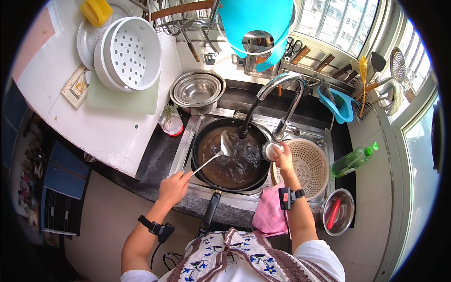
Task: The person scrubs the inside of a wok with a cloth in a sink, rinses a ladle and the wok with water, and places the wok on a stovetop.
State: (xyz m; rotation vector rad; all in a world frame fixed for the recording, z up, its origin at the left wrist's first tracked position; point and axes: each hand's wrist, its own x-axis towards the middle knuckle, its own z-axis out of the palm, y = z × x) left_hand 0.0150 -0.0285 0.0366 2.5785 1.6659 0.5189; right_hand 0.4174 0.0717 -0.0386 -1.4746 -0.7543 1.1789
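My left hand point(174, 187) grips the handle of a metal ladle point(226, 144), whose bowl is over the water in a black frying pan point(197, 165). The pan sits in the left part of a steel sink point(181, 167), and its black handle point(211, 211) juts toward me over the counter edge. In my right hand point(284, 160) is a round scrub brush point(271, 151) with a white top, held by the pan's right rim. A chrome faucet point(282, 79) arches over the pan, its dark spout end low above rippling brownish water. Beneath my right hand is a beige plastic colander point(313, 165).
Nested steel bowls point(199, 90) and a jar with a plant point(171, 121) stand left of the sink. To the right are a green bottle point(352, 162) and a steel bowl point(340, 211) holding a red object. A pink cloth point(269, 209) hangs over the front edge.
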